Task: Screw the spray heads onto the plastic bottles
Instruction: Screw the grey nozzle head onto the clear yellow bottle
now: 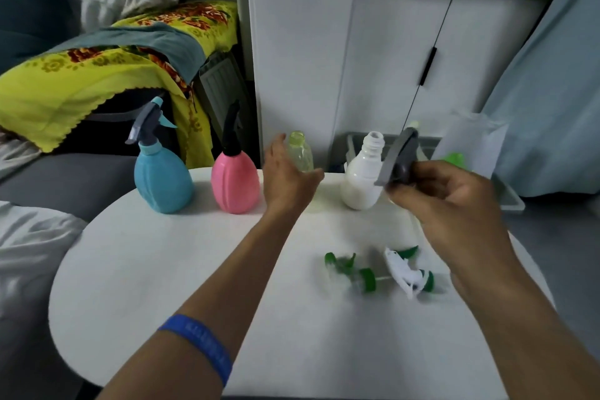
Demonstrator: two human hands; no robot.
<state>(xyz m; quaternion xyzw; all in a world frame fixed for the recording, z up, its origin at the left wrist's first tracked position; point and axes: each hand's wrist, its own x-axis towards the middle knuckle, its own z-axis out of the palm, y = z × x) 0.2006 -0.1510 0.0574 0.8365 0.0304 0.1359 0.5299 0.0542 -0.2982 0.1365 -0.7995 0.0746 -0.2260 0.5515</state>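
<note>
Four bottles stand along the far edge of the round white table (181,269). The blue bottle (162,178) and the pink bottle (235,183) carry spray heads. A clear yellowish bottle (302,153) and a white bottle (363,178) have bare necks. My left hand (285,178) is spread open just left of the clear bottle, close to it. My right hand (454,204) grips a grey spray head (401,157) just right of the white bottle's neck. Two loose spray heads lie on the table, a green one (352,271) and a white and green one (409,271).
A grey bin (506,195) with a green item sits behind the table on the right, below white cabinet doors. On the left are a sofa and a yellow flowered cloth. A blue curtain hangs at the far right.
</note>
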